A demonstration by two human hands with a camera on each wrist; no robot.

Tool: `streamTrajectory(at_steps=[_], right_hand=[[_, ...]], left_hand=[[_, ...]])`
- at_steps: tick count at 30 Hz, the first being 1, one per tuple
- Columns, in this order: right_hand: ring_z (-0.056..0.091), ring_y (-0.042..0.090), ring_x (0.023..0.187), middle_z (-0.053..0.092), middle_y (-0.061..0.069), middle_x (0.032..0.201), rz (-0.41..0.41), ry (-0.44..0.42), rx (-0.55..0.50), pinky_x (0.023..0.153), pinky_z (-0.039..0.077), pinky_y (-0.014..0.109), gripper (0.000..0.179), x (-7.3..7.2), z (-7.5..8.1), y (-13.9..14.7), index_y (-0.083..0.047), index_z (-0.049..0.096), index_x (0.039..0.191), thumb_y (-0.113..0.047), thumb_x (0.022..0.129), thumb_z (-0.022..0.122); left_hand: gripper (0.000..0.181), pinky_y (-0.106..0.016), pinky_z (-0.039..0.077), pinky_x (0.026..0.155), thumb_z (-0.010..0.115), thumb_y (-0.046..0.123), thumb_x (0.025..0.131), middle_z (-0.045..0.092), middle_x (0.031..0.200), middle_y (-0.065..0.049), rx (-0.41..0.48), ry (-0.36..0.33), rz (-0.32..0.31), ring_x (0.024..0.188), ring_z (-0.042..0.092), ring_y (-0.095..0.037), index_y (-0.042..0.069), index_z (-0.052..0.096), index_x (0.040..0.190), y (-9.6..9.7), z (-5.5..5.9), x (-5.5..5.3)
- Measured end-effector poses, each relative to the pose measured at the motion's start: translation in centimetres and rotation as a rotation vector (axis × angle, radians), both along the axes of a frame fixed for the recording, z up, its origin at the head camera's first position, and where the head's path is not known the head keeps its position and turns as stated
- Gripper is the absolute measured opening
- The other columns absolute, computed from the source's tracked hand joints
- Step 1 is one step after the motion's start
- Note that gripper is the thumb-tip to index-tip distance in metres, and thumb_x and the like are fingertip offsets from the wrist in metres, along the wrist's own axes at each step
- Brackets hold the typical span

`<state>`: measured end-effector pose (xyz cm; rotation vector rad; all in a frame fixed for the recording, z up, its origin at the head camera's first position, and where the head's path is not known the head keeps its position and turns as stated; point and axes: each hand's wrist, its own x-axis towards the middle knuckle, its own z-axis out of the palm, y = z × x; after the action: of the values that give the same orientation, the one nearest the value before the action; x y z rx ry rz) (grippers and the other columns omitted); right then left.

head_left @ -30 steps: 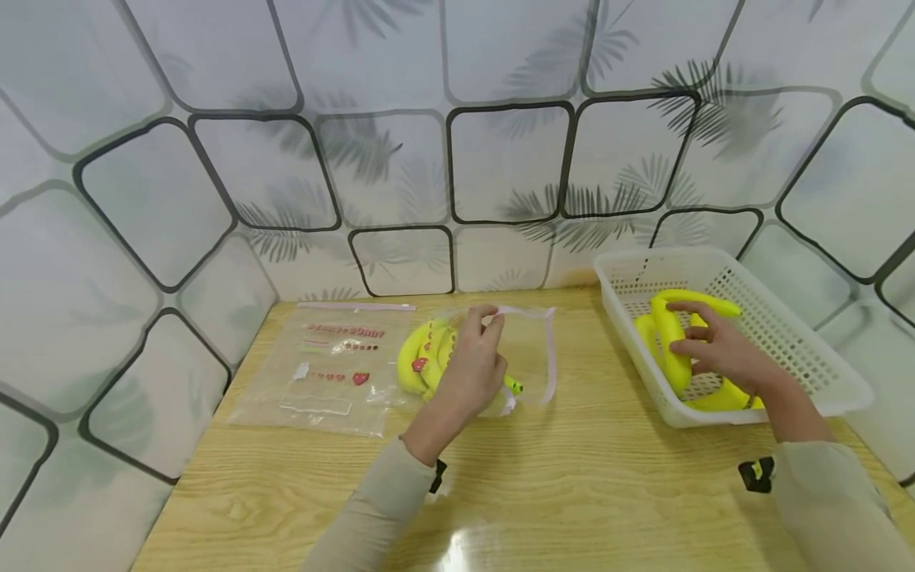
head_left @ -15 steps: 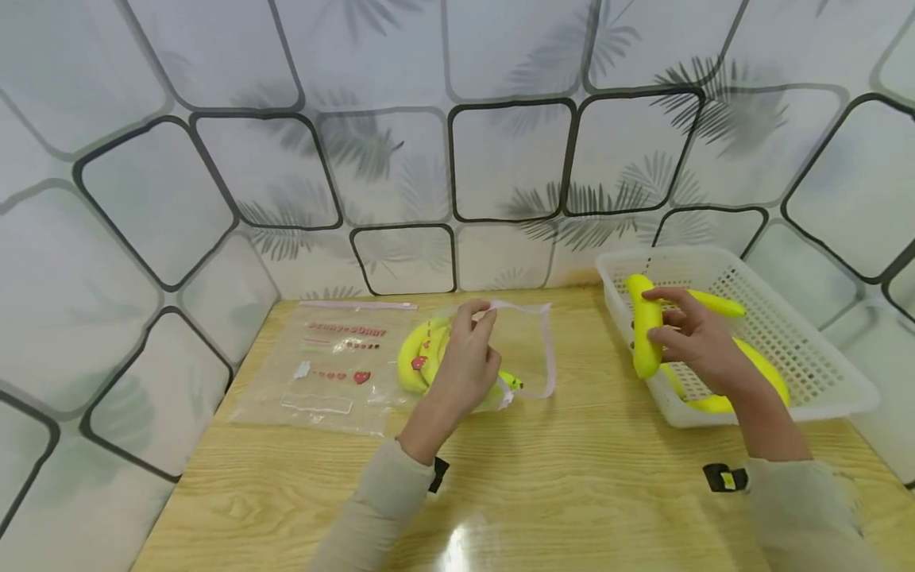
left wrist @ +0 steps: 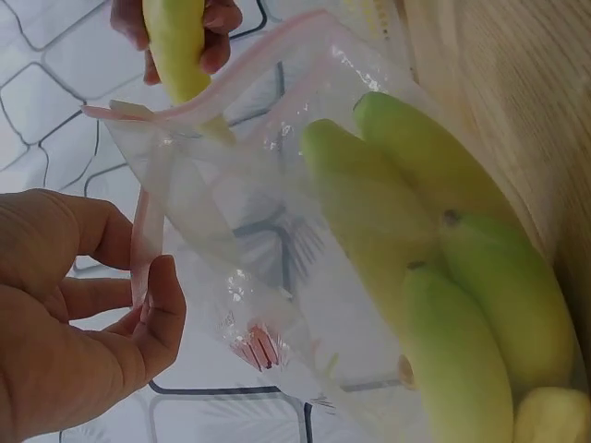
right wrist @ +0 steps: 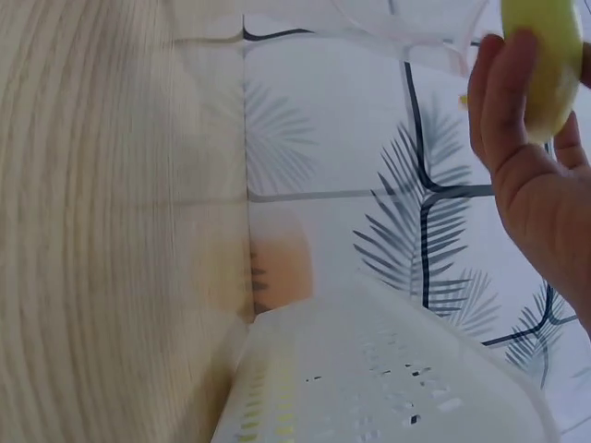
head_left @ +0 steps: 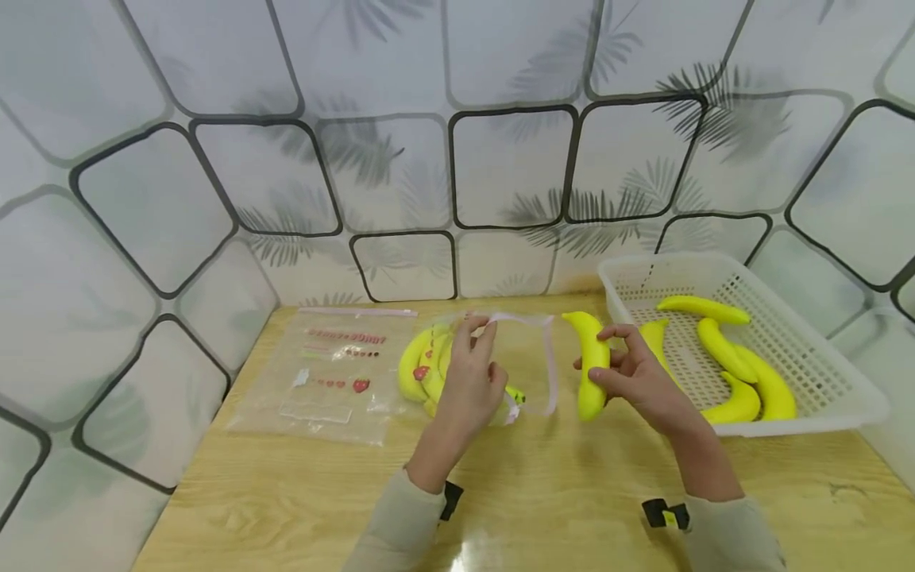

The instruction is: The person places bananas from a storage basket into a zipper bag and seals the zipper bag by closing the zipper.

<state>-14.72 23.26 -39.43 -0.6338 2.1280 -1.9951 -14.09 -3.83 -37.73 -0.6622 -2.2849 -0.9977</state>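
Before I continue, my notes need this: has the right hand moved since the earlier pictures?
Yes: in the head view, the right hand went left, from over the white basket to holding a banana beyond the basket's left rim.

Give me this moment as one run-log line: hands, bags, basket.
left hand: pinches open bag at rim; right hand: grips banana outside it; open bag: bananas inside; second bag: flat on table; basket: more bananas

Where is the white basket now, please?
In the head view, the white basket stands on the table at the right, beside the right hand, with yellow bananas inside it.
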Motion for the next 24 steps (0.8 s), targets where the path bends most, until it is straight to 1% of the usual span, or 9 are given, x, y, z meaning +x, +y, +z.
streamTrajectory(at_steps=[2,5,7,9,13,16,19,21,24], right_hand=[[0.068,0.022,0.091,0.06,0.016,0.123,0.063,-0.014,0.019,0.064,0.058,0.036,0.046,0.3,-0.3,0.0,-0.018,0.028,0.129,0.001,0.098,0.056],[0.068,0.028,0.092,0.039,0.028,0.137,0.148,-0.036,0.052,0.067,0.059,0.041,0.056,0.7,-0.4,0.2,-0.015,0.023,0.134,0.004,0.095,0.058],[0.068,0.03,0.09,0.027,0.03,0.143,0.186,-0.051,0.08,0.068,0.059,0.042,0.06,0.8,-0.3,0.3,-0.014,0.022,0.137,0.004,0.095,0.059],[0.067,0.031,0.088,0.022,0.032,0.146,0.218,-0.056,0.099,0.069,0.059,0.042,0.064,0.9,-0.1,0.3,-0.014,0.02,0.141,0.004,0.094,0.06],[0.064,0.033,0.096,0.018,0.033,0.149,0.305,-0.068,0.122,0.072,0.059,0.041,0.072,0.9,0.2,0.1,-0.012,0.017,0.147,0.004,0.093,0.062],[0.064,0.033,0.097,0.014,0.033,0.152,0.349,-0.097,0.153,0.074,0.058,0.04,0.07,0.6,-0.1,-0.2,-0.013,0.018,0.149,0.0,0.095,0.061],[0.065,0.027,0.088,0.018,0.033,0.151,0.355,-0.122,0.177,0.073,0.058,0.039,0.067,0.2,-0.7,-0.8,-0.014,0.02,0.149,-0.004,0.097,0.06],[0.064,0.024,0.082,0.022,0.035,0.147,0.35,-0.126,0.17,0.072,0.058,0.04,0.066,-0.1,-1.3,-1.1,-0.013,0.021,0.15,-0.004,0.098,0.06],[0.064,0.022,0.078,0.026,0.035,0.144,0.344,-0.132,0.153,0.072,0.059,0.042,0.067,-0.5,-2.0,-1.4,-0.014,0.021,0.153,-0.005,0.098,0.059]], left_hand=[[0.054,-0.036,0.055,0.081,0.058,-0.019,0.076,0.046,0.132,-0.026,0.015,-0.004,0.007,0.11,0.056,-0.036,-0.016,0.054,0.13,-0.1,0.0,0.2],[0.054,-0.036,0.055,0.081,0.058,-0.019,0.077,0.045,0.133,-0.027,0.034,-0.007,0.004,0.11,0.057,-0.036,-0.016,0.053,0.131,-0.2,0.2,0.5],[0.055,-0.035,0.055,0.079,0.058,-0.019,0.077,0.045,0.133,-0.027,0.039,-0.005,0.003,0.107,0.057,-0.035,-0.017,0.052,0.131,-0.3,0.4,0.6],[0.055,-0.034,0.055,0.077,0.057,-0.019,0.077,0.045,0.134,-0.027,0.041,-0.002,0.003,0.102,0.057,-0.032,-0.017,0.052,0.132,-0.4,0.5,0.5],[0.055,-0.034,0.054,0.075,0.057,-0.02,0.078,0.044,0.134,-0.027,0.033,0.0,0.003,0.097,0.056,-0.03,-0.016,0.052,0.133,-0.6,0.6,0.4],[0.056,-0.034,0.054,0.075,0.058,-0.02,0.078,0.043,0.135,-0.027,0.024,-0.002,-0.006,0.097,0.055,-0.03,-0.015,0.051,0.134,-0.6,0.6,0.4],[0.056,-0.033,0.053,0.072,0.057,-0.02,0.079,0.043,0.135,-0.027,0.018,-0.005,-0.011,0.097,0.056,-0.031,-0.015,0.05,0.134,-0.6,0.5,0.3],[0.056,-0.032,0.052,0.07,0.057,-0.02,0.079,0.042,0.136,-0.027,0.02,-0.006,-0.013,0.096,0.056,-0.03,-0.015,0.05,0.135,-0.5,0.4,0.2],[0.056,-0.03,0.051,0.068,0.057,-0.02,0.079,0.042,0.136,-0.026,0.021,-0.01,-0.011,0.094,0.056,-0.028,-0.015,0.05,0.135,-0.4,0.3,0.1]])
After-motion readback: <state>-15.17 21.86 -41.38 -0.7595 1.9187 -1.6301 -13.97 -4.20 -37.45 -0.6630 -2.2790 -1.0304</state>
